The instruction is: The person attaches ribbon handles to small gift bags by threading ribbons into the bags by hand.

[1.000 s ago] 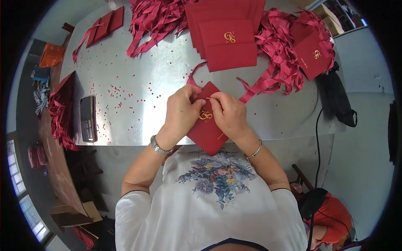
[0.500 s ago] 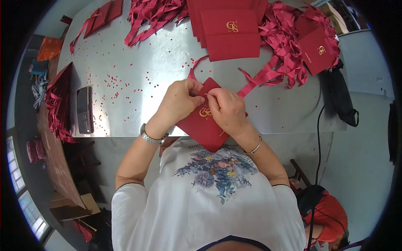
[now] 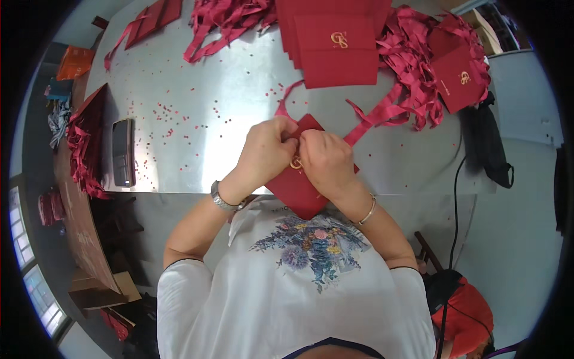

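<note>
Gripping a red envelope between left hand and right hand, both pinched closed on its upper part and nearly meeting, probably to keep it steady. Held over the near edge of the counter, turned on the diagonal with one corner toward the white shirt, perhaps for a close view. Cannot tell of anything thin caught between the two. With a pink ribbon curling out past the left hand, and a stack of envelopes just beyond, likely for easy reach.
</note>
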A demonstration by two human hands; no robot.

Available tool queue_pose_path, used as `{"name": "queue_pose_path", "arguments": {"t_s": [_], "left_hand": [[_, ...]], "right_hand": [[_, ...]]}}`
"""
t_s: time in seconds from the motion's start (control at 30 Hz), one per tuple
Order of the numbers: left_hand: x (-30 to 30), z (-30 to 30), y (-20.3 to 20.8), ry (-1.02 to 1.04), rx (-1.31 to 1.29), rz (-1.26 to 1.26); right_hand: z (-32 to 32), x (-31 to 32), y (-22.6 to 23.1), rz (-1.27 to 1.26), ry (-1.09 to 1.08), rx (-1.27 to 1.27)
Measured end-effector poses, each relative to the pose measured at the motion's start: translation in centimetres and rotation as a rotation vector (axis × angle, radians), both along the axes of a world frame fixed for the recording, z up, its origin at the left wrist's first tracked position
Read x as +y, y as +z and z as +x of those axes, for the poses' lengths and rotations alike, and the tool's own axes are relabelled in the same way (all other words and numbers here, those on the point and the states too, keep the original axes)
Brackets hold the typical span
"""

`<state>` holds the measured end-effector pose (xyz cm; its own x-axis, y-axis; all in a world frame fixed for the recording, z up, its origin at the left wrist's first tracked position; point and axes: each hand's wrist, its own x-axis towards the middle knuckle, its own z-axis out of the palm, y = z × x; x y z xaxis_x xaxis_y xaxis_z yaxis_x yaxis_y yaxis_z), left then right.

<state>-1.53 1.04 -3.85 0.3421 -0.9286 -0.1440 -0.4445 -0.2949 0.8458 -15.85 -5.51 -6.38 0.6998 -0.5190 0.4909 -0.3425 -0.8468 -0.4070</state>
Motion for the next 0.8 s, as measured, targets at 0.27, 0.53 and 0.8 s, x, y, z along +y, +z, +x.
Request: {"name": "queue_pose_path", "arguments": {"t_s": [0.27, 0.53, 0.8], "left_hand": [[0.1, -1.8, 0.1, -0.032, -0.131, -0.12], [1.4, -1.0, 0.9, -0.123, 0.007, -0.186], [-0.5, 0.4, 1.0, -0.148, 0.129, -0.055]], "right_hand": [[-0.7, 0.0, 1.8, 0.002, 0.001, 0.196], [-1.1, -1.3, 2.7, 0.497, 0.082, 0.029], [-1.7, -2.1, 3.3, 0.594, 0.07, 0.062]]}}
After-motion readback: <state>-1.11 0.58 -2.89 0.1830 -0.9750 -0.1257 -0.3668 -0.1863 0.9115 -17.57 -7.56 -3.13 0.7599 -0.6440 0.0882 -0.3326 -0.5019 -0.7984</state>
